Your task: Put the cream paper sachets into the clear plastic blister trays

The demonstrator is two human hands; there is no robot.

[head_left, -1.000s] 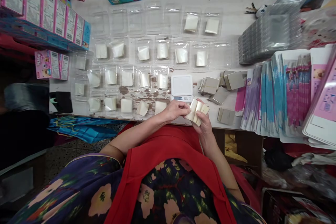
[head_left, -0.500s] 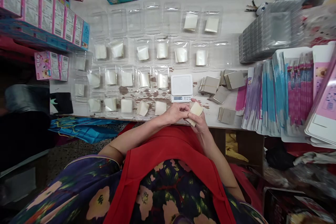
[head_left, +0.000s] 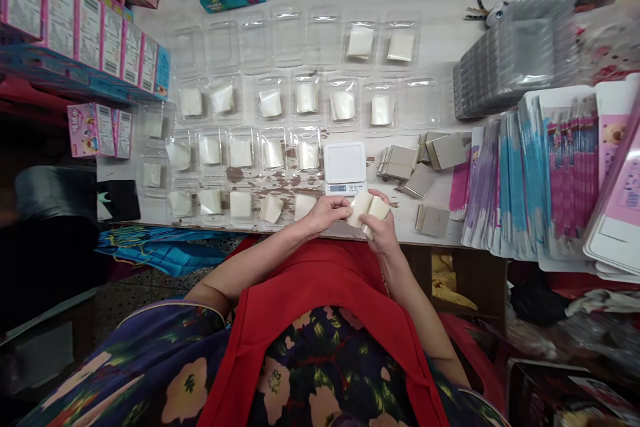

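My right hand [head_left: 382,227] grips a stack of cream-coloured square sheets [head_left: 379,208] at the table's front edge. Pinched in my left hand [head_left: 328,212] are one or more similar cream sheets [head_left: 359,208], held against the stack's left side. Just beyond my hands lies a white digital scale [head_left: 345,163] with a bare platform. Left of it, clear plastic trays [head_left: 308,148] with cream squares inside stand in rows. In the front row, one cream square pile [head_left: 304,206] is partly beside my left wrist.
Grey card bundles [head_left: 400,161] lie right of the scale. Farther right stand printed packets [head_left: 530,173] and stacked clear trays [head_left: 505,67]. Pink boxes [head_left: 90,27] line the left, with blue bags [head_left: 160,250] below the table edge.
My left hand has drawn slightly left with cream sheets, which now show apart from the stack in my right hand. The whole view has shifted slightly.
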